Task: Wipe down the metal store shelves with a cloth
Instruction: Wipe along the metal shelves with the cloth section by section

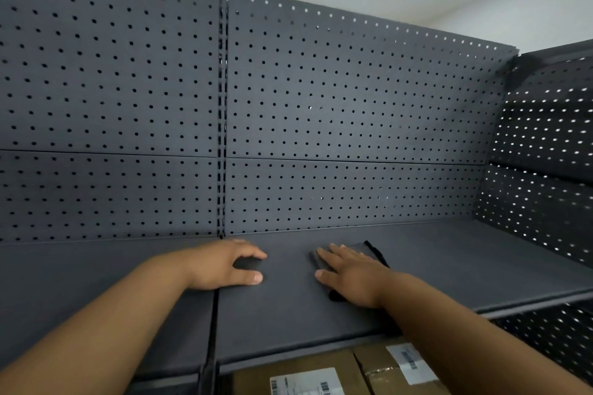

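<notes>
Shelf (449, 266): dark metal, the top tier in view; bare apart from the cloth and both hands.
Cloth (369, 249): dark grey with a black hem, lying flat on the shelf right of centre, mostly under the right grip; a dark corner shows by the wrist.
Right grip (349, 272): palm down, fingers straight and spread, pressing the cloth onto the shelf; nothing curled round it.
Left grip (224, 266): fingers arched, tips and thumb resting on bare shelf just right of the seam (213, 314); holds nothing, likely bracing.
Step in hand: wiping this shelf's top, judged mid-pass near the middle.
Next move calls for: steady downward pressure and a flat sweep, probably right towards the corner or back towards the rear edge; the left grip must lift before its patch can be wiped.
Rear edge: shelf meets the pegboard (321, 106); the cloth lies near it but apart.
Right edge: side panel (545, 170) closes the shelf; open surface lies between it and the cloth.
Front edge: a lip with boxes (305, 375) below; a cloth pushed over it would drop.
Left room: a further shelf board beyond the seam, under the slotted upright (222, 106).
Overhead: no tier above, so the arms have free height.
</notes>
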{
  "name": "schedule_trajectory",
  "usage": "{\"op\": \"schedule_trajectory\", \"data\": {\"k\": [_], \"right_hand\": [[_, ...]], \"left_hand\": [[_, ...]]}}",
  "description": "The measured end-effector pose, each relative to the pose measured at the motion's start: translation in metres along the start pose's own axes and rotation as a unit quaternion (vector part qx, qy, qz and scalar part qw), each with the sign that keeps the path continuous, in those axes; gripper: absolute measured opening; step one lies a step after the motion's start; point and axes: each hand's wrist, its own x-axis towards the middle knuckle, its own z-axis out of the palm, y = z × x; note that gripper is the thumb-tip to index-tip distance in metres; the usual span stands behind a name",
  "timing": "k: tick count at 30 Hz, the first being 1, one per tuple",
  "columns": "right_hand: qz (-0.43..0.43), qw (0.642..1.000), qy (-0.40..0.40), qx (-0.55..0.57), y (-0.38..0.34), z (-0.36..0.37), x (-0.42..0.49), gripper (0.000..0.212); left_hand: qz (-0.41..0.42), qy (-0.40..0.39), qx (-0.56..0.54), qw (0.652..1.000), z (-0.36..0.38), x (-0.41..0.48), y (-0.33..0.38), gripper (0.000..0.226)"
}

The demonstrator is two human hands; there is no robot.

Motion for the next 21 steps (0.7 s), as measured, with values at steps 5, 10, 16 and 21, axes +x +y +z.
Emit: {"op": "schedule_trajectory", "data": {"k": [5, 10, 16, 21], "right_hand": [[0.028, 1.000, -0.006, 0.004, -0.008, -0.005, 0.047, 0.070], [0.061, 0.998, 0.006, 0.006, -0.013, -0.008, 0.086, 0.069], [0.076, 0.997, 0.007, 0.008, -0.014, -0.010, 0.103, 0.070], [0.059, 0.998, 0.011, 0.007, -0.012, -0.009, 0.096, 0.070]], "left_hand": [[0.011, 0.013, -0.020, 1.000, 0.007, 0.000, -0.007, 0.059], [0.015, 0.017, -0.027, 0.999, 0.008, -0.001, -0.008, 0.059], [0.023, 0.019, -0.035, 0.999, 0.007, -0.001, -0.012, 0.059], [0.029, 0.016, -0.045, 0.998, 0.004, -0.002, -0.015, 0.059]]}}
